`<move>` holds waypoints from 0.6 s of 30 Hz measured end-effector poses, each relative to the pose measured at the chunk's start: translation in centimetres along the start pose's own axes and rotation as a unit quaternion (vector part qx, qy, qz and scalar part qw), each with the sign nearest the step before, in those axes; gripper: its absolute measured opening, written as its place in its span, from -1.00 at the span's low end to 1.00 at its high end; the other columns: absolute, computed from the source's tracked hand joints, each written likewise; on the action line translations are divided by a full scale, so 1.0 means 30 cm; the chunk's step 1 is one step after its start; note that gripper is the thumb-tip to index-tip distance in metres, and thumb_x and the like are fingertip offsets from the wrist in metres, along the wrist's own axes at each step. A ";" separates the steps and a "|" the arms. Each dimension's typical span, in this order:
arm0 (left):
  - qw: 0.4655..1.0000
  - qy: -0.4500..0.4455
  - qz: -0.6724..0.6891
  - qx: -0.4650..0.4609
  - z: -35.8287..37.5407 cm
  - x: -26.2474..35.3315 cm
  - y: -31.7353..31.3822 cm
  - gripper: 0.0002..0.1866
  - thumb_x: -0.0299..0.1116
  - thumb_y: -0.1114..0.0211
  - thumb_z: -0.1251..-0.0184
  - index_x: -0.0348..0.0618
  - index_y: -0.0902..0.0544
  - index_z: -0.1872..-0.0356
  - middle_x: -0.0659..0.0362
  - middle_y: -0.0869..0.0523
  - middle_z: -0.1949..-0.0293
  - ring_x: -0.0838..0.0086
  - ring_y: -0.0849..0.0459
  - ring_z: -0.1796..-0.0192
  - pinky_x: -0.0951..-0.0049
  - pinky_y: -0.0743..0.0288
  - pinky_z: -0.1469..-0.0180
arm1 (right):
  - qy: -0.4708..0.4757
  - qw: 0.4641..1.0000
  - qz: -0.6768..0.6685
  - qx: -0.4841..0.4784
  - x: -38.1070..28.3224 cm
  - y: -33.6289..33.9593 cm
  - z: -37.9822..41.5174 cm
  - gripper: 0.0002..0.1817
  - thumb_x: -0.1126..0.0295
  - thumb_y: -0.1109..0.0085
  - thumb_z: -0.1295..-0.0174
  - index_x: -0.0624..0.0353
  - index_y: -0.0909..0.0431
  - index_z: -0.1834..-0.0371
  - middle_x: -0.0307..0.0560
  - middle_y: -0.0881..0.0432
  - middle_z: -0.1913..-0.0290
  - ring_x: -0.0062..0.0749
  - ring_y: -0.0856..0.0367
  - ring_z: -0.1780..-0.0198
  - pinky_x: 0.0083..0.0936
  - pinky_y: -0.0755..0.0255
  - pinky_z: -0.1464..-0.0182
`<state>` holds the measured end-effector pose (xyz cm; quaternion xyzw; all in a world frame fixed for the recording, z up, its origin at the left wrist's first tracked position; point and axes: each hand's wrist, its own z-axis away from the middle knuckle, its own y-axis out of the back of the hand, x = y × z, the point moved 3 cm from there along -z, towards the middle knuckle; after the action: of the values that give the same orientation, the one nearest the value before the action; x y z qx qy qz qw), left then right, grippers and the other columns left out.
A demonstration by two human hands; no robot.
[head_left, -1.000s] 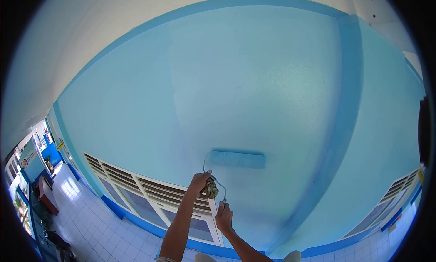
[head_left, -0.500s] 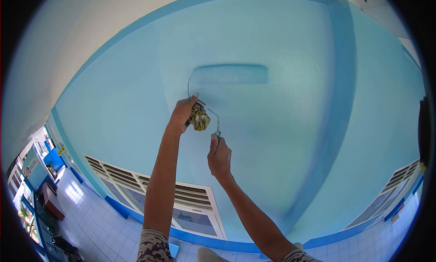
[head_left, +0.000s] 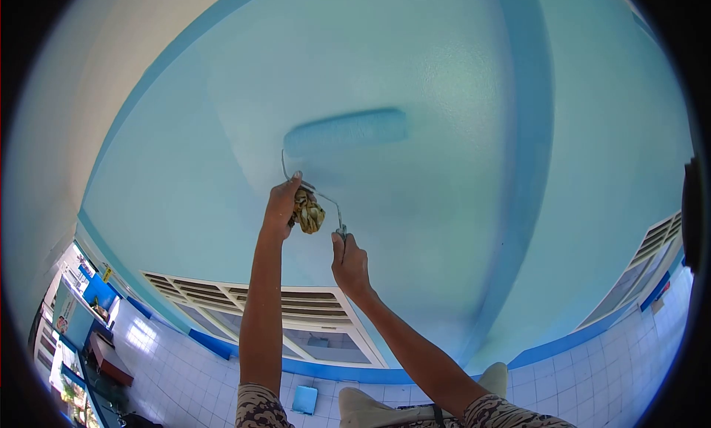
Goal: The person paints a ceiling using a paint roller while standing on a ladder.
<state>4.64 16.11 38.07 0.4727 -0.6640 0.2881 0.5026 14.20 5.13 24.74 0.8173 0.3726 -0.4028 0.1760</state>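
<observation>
A paint roller [head_left: 346,131] with a light blue, wet-looking sleeve lies against the light blue wall [head_left: 415,198], its right end slightly higher than its left. From its left end a bent metal frame runs down to the handle. My left hand [head_left: 283,206] grips that frame near the bend and also holds a crumpled, stained cloth [head_left: 308,211], which hangs at its right side. Lower and to the right, my right hand [head_left: 351,266] is closed around the roller's handle, thumb up.
Louvred windows [head_left: 274,320] sit low in the wall, with another [head_left: 637,272] at the right. A darker blue column band [head_left: 529,131] runs down the wall. On the tiled floor [head_left: 170,376] lies a small blue object [head_left: 304,400]. Furniture [head_left: 111,360] stands at lower left.
The roller and both hands have shifted left and slightly down in view, and the roller now tilts. The whole view has turned, showing more floor and my legs. Both grips are unchanged.
</observation>
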 end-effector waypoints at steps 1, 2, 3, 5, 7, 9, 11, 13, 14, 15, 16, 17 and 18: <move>1.000 0.013 0.004 -0.002 0.024 -0.070 -0.001 -0.53 0.06 -0.18 -0.54 -0.22 -0.64 0.30 0.16 -0.68 0.50 0.45 -0.67 0.49 0.44 -0.58 0.37 | -0.014 1.000 0.006 -0.007 0.049 0.002 0.052 -0.68 0.22 0.01 -0.55 0.30 -0.41 0.25 0.35 -0.56 0.57 0.41 -0.57 0.47 0.09 -0.38 0.49; 1.000 0.027 0.010 -0.009 0.046 -0.145 0.001 -0.53 0.06 -0.19 -0.53 -0.22 -0.64 0.31 0.15 -0.68 0.50 0.45 -0.67 0.49 0.44 -0.58 0.36 | -0.028 0.999 0.013 -0.014 0.102 0.003 0.106 -0.69 0.23 0.00 -0.54 0.29 -0.41 0.24 0.34 -0.56 0.57 0.39 -0.58 0.46 0.08 -0.39 0.49; 0.999 0.045 0.012 -0.012 0.074 -0.212 -0.002 -0.54 0.05 -0.19 -0.53 -0.21 -0.65 0.31 0.15 -0.68 0.51 0.45 -0.67 0.49 0.44 -0.58 0.36 | -0.031 0.999 0.012 -0.014 0.147 0.002 0.163 -0.69 0.23 0.00 -0.54 0.29 -0.41 0.24 0.34 -0.56 0.57 0.39 -0.58 0.46 0.08 -0.39 0.49; 0.996 0.083 0.013 -0.012 0.138 -0.340 -0.014 -0.54 0.02 -0.17 -0.55 -0.22 -0.65 0.31 0.14 -0.70 0.51 0.44 -0.68 0.50 0.42 -0.59 0.37 | -0.023 0.999 -0.010 0.020 0.228 0.004 0.275 -0.63 0.22 0.05 -0.57 0.33 -0.42 0.30 0.23 -0.50 0.61 0.19 -0.50 0.60 -0.17 -0.34 0.54; 0.994 0.110 0.015 -0.020 0.185 -0.490 -0.010 -0.55 0.02 -0.17 -0.55 -0.21 -0.65 0.34 0.15 -0.70 0.50 0.45 -0.68 0.50 0.43 -0.58 0.38 | -0.039 0.999 -0.002 0.018 0.328 -0.002 0.385 -0.63 0.22 0.05 -0.58 0.33 -0.43 0.30 0.21 -0.52 0.61 0.14 -0.53 0.61 -0.19 -0.36 0.53; 0.989 0.146 0.011 -0.021 0.248 -0.607 -0.022 -0.55 0.01 -0.17 -0.55 -0.20 -0.65 0.35 0.15 -0.70 0.50 0.47 -0.67 0.50 0.44 -0.57 0.38 | -0.054 0.998 0.007 0.016 0.407 0.004 0.493 -0.62 0.22 0.06 -0.58 0.33 -0.43 0.31 0.19 -0.54 0.61 0.08 -0.55 0.61 -0.21 -0.38 0.53; 0.984 0.176 0.026 -0.029 0.308 -0.712 -0.034 -0.57 0.00 -0.17 -0.55 -0.18 -0.65 0.36 0.16 -0.70 0.50 0.49 -0.66 0.49 0.44 -0.56 0.37 | -0.117 0.993 -0.008 -0.004 0.475 0.010 0.592 -0.58 0.16 0.08 -0.58 0.32 -0.44 0.32 0.12 -0.54 0.63 -0.07 -0.59 0.64 -0.21 -0.40 0.55; 0.977 0.214 0.010 -0.010 0.367 -0.798 -0.063 -0.59 -0.03 -0.19 -0.54 -0.18 -0.65 0.36 0.17 -0.69 0.50 0.49 -0.66 0.48 0.42 -0.55 0.36 | -0.146 0.989 -0.001 -0.009 0.561 0.016 0.693 -0.55 0.12 0.09 -0.59 0.32 -0.44 0.33 0.08 -0.52 0.64 -0.13 -0.59 0.66 -0.22 -0.39 0.58; 0.974 0.227 0.017 -0.002 0.396 -0.845 -0.076 -0.59 -0.03 -0.19 -0.53 -0.18 -0.65 0.37 0.17 -0.69 0.50 0.48 -0.65 0.48 0.41 -0.54 0.37 | -0.173 0.985 0.006 -0.014 0.591 0.022 0.739 -0.53 0.09 0.11 -0.59 0.31 -0.45 0.33 0.05 -0.51 0.65 -0.20 -0.58 0.68 -0.23 -0.39 0.60; 0.970 0.243 0.013 0.007 0.425 -0.881 -0.090 -0.58 -0.04 -0.18 -0.53 -0.18 -0.65 0.40 0.17 -0.69 0.51 0.47 -0.64 0.50 0.41 -0.53 0.38 | -0.174 0.985 0.005 -0.012 0.595 0.037 0.774 -0.53 0.09 0.11 -0.59 0.31 -0.45 0.33 0.05 -0.51 0.65 -0.20 -0.58 0.68 -0.23 -0.39 0.60; 0.966 0.258 0.009 0.017 0.455 -0.922 -0.098 -0.57 -0.04 -0.17 -0.53 -0.19 -0.64 0.42 0.17 -0.69 0.51 0.47 -0.63 0.52 0.41 -0.52 0.39 | -0.194 0.981 0.018 -0.016 0.597 0.055 0.806 -0.51 0.08 0.11 -0.59 0.32 -0.45 0.34 0.05 -0.51 0.65 -0.19 -0.56 0.71 -0.23 -0.38 0.63; 0.968 0.251 -0.004 0.010 0.470 -0.997 -0.090 -0.58 -0.03 -0.19 -0.51 -0.18 -0.64 0.43 0.19 -0.66 0.54 0.46 -0.63 0.52 0.40 -0.50 0.42 | -0.213 0.976 0.030 -0.020 0.597 0.064 0.836 -0.50 0.06 0.12 -0.59 0.32 -0.44 0.36 0.05 -0.50 0.65 -0.19 -0.54 0.73 -0.23 -0.36 0.66; 0.963 0.267 -0.029 0.020 0.479 -1.087 -0.077 -0.59 -0.03 -0.20 -0.49 -0.15 -0.63 0.45 0.21 -0.62 0.56 0.47 -0.59 0.55 0.39 -0.46 0.47 | -0.212 0.977 0.031 -0.018 0.597 0.069 0.869 -0.50 0.06 0.12 -0.59 0.32 -0.44 0.36 0.05 -0.50 0.65 -0.19 -0.54 0.73 -0.23 -0.36 0.66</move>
<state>2.63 13.92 2.49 0.4077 -0.4855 0.4025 0.6603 9.15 -3.20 -5.43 0.7212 0.3082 -0.5545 0.2781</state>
